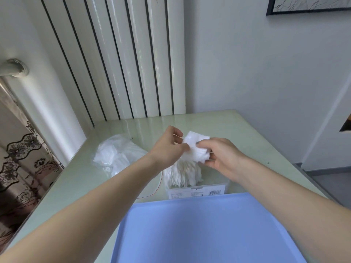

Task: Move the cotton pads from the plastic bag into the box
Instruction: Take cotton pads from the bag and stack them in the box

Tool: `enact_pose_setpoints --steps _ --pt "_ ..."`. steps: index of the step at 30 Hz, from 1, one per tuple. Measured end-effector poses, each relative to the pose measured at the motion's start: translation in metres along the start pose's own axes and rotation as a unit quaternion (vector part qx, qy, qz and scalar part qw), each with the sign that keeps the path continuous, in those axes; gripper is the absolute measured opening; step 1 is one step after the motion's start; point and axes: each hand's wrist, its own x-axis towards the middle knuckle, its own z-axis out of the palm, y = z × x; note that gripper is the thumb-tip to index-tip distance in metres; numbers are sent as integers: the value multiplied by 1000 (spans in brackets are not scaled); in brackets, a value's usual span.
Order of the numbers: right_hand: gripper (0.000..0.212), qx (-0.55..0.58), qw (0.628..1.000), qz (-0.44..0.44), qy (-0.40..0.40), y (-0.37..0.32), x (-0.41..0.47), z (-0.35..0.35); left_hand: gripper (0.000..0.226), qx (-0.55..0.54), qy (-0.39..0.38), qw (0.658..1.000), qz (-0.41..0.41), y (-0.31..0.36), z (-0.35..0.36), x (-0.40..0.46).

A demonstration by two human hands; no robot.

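A stack of cotton pads [197,149] is held in the air above the table [237,128], between both hands. The right hand [220,158] is curled round the stack from the right and near side, its thumb lying across the top pad. The left hand [167,149] pinches the stack's left edge between thumb and fingertips. Neither hand is spread flat.

The clear box [197,190] stands directly below the held stack and slightly nearer, just beyond the far edge of a blue tray [205,230]. It is already filled to a good height with white pads standing on edge, fanned out above the rim. A label with a barcode is seen on its near wall.

The plastic bag [115,154] lies crumpled to the left of the box, well apart from both hands; white contents are visible inside, so the task is judged part done.

The deciding relation is vertical: the box opening lies straight beneath the stack. The stack's long axis runs roughly from far-left to near-right. The right hand is judged the carrier, being wrapped round most of the stack. A short descent is judged sufficient; the remaining room in the box cannot be told.
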Motion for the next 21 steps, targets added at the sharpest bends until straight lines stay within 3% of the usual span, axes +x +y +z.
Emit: enact_pose_setpoints --steps 2,3,5,6,9,13,16,21 --pt "19 -101 992 -41 60 -9 8 -10 44 52 -22 998 -10 -3 -5 1" --pt "21 -226 966 -82 95 -15 11 -16 51 102 -39 994 -11 -5 -8 1" --pt "30 -483 856 -145 115 -25 11 -25 71 236 -82 968 -6 -16 -14 3" --pt "31 -555 812 -150 100 -28 10 -26 82 305 -103 947 -3 -22 -15 3" --pt "29 -647 752 -119 46 -24 7 -12 101 411 -134 902 16 -36 -12 1" --pt "24 -736 667 -112 31 0 10 9 101 471 -131 872 27 -45 -6 7" --pt "31 -731 670 -110 61 18 20 14 82 521 -108 846 43 -48 -3 8" --pt "32 -607 789 -74 56 35 30 16 48 564 -59 819 82 -55 0 11"
